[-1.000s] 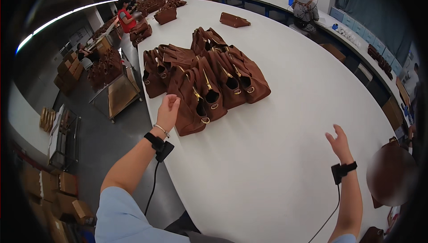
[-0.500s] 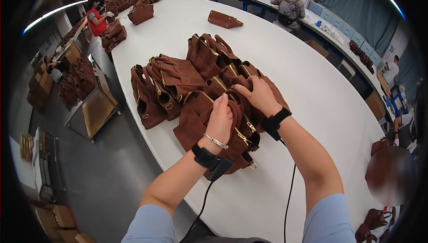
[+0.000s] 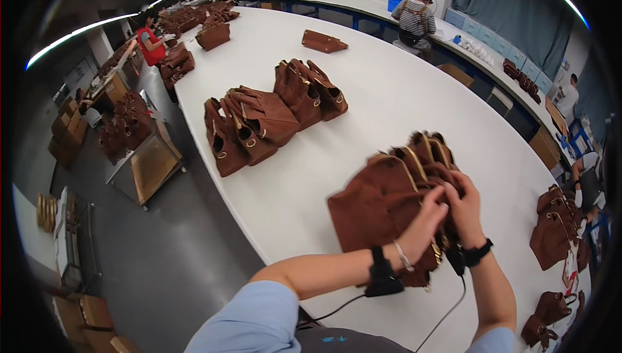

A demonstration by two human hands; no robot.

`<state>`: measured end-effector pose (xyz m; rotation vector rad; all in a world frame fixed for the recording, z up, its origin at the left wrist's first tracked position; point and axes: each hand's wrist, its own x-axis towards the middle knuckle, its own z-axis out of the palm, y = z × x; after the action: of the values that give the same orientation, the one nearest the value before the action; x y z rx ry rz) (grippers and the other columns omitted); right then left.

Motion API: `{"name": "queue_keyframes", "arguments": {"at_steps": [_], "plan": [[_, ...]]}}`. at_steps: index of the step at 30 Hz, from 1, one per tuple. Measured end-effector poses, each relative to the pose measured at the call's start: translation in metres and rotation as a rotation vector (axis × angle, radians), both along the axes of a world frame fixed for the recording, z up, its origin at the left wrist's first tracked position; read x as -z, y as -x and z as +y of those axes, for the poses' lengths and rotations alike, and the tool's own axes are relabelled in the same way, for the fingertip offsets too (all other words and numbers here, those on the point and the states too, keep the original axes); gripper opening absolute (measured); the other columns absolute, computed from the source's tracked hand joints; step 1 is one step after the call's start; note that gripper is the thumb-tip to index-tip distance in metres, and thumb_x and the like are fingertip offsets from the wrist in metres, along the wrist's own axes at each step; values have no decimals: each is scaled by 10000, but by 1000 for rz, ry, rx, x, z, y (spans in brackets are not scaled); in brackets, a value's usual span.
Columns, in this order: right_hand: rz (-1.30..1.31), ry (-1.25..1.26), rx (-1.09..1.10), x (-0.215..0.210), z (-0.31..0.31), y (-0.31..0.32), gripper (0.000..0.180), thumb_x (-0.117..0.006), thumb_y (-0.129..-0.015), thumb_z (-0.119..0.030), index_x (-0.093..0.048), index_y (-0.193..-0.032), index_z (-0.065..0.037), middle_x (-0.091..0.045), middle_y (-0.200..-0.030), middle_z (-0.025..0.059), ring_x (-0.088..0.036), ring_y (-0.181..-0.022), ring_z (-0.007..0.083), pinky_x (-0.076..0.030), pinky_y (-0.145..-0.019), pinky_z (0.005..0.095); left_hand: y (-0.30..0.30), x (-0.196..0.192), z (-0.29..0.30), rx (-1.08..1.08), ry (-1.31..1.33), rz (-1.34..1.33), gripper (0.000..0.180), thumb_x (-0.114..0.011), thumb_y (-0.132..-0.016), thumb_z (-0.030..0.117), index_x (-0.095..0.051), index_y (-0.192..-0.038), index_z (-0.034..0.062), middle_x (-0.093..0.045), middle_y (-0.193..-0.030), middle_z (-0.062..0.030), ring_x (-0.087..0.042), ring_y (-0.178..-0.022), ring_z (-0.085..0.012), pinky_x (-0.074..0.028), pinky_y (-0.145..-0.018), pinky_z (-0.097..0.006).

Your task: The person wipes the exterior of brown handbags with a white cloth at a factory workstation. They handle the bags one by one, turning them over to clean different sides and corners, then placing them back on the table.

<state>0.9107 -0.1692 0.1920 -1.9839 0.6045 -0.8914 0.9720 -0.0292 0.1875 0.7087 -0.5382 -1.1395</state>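
A bunch of brown handbags [image 3: 369, 207] with gold zippers is pressed together on the white table, right in front of me. My left hand [image 3: 422, 222] is closed around their looped handles. Close against it, my right hand [image 3: 465, 209] curls its fingers over the handles from the right side; its fingertips are partly hidden. Gold zipper pulls and rings hang below my wrists. Farther left, another row of brown handbags [image 3: 262, 116] stands untouched, joined by a pair of upright handbags [image 3: 308, 94] behind it.
The white table [image 3: 259, 48] curves away; a brown bag [image 3: 324, 42] lies on it farther off. On the left is a metal cart [image 3: 146, 171] by bags. At the right edge sit more brown bags [image 3: 554, 226]. A person in stripes [image 3: 414, 19] sits at the back bench.
Both hands have moved right and nearer, bringing the gripped handbags away from the other row. A stretch of table now shows between the two groups.
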Motion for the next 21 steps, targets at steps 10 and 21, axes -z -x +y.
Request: {"name": "queue_keyframes", "arguments": {"at_steps": [10, 21], "plan": [[313, -99, 89, -24, -18, 336, 417, -587, -856, -40, -489, -1256, 26, -560, -1216, 120, -530, -1120, 200, -408, -971, 310, 301, 65, -44, 366, 294, -224, 713, -300, -1025, 472, 49, -1534, 114, 22, -1598, -112, 20, -1476, -215, -36, -1181, -354], [911, -64, 118, -28, -52, 445, 454, -625, -879, -216, -507, -1230, 46, -647, -1029, 225, -637, -961, 301, -487, -849, 361, 336, 48, -28, 871, 65, -350, 772, -437, -1008, 346, 92, -1529, 136, -549, -1181, -112, -488, -1182, -221, -340, -1038, -323]]}}
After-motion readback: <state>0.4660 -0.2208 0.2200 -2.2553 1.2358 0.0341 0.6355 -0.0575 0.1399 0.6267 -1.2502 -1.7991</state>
